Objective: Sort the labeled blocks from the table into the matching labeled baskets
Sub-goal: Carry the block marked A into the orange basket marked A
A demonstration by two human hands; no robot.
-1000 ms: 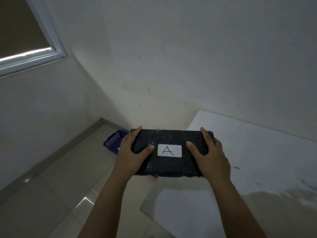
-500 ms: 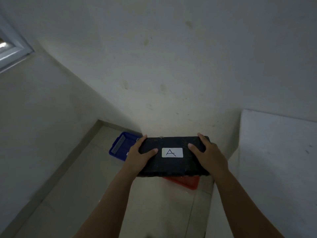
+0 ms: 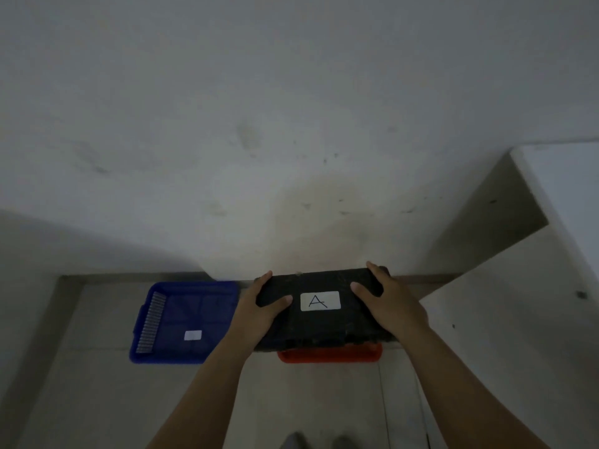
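Both hands clamp one black block between them: the left hand cups its left end, thumb laid over the top face, and the right hand cups the right end the same way, fingers wrapped round the far edge. The block is held level in the air, its white label reading "A" turned up toward the camera. It hangs directly over a red basket, of which only the near rim shows beneath it. Just left of that, on the floor against the wall, sits a blue basket with a small white label too blurred to read. The table stands off to the right.

The step in hand looks like the lowering. The red basket's label is hidden, so it is worth checking that it reads "A" before letting go. Keep the block level, bring it down inside the rim, and free the fingers only when it rests on the bottom, so that nothing is pinched against the walls.

Compared with half a second ago, the view has swung left and down: the window frame is gone, the blue basket shows whole, and the block now covers more of the red basket. The grip is unchanged.
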